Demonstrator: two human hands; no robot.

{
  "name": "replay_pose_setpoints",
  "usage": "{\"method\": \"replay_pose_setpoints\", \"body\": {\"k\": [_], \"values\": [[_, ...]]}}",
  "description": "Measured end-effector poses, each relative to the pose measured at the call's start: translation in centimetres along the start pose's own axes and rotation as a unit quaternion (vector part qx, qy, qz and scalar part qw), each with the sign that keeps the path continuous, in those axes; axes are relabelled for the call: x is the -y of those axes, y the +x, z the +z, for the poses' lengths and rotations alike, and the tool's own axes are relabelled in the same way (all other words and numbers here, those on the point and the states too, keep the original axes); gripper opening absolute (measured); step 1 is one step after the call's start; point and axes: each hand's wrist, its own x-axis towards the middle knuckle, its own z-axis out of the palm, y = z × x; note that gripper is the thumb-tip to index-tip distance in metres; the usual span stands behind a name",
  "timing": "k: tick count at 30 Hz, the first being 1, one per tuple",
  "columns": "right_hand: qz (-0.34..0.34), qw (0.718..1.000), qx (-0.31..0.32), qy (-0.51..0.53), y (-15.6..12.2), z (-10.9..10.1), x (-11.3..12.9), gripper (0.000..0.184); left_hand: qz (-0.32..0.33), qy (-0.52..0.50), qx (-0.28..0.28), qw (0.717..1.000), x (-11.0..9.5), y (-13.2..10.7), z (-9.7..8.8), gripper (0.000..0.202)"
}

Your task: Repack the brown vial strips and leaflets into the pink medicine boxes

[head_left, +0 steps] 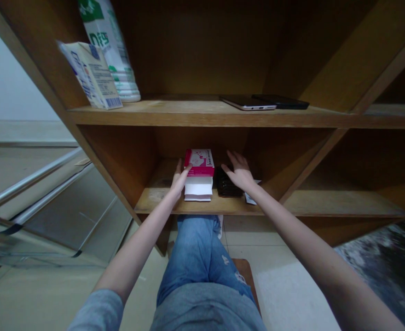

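On the lower shelf, a pink and white box point(199, 159) rests on top of a white box point(198, 187), the two stacked one over the other. My left hand point(179, 179) is at the left side of the stack, fingers stretched out and thumb against the pink box's edge. My right hand point(240, 173) is open, its fingers spread over a stack of dark, shiny flat packets point(227, 186) to the right of the boxes. A white slip with print point(251, 197) sticks out under my right wrist.
The upper shelf board point(182, 106) holds a carton point(95, 76) and a white-green bottle point(118, 55) at left, and a phone point(249, 103) beside a dark flat object point(285, 101) at right. A metal-framed rack point(43, 207) stands left of the shelving. Wooden side walls bound the compartment.
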Motion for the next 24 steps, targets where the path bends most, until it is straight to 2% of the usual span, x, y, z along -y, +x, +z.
{"method": "replay_pose_setpoints", "body": {"k": [3,7,10,17,24], "values": [[-0.064,0.997,0.03,0.035,0.7,0.1,2.7,0.055,0.087,0.06,0.005,0.994,-0.6,0.2,-0.2,0.065],[-0.069,0.991,0.068,0.094,1.5,1.5,5.0,0.044,0.14,0.089,0.039,0.985,-0.7,0.2,0.2,0.062],[-0.038,0.988,0.057,0.14,1.6,2.6,5.6,0.033,0.134,0.051,0.018,0.99,-0.5,0.2,0.7,0.058],[0.033,0.976,-0.005,0.215,1.0,3.8,6.2,0.027,0.111,0.049,-0.058,0.991,0.2,0.3,1.7,0.045],[0.079,0.957,-0.045,0.275,1.1,4.9,6.5,0.021,0.101,0.099,-0.071,0.987,0.9,0.6,1.8,0.037]]}}
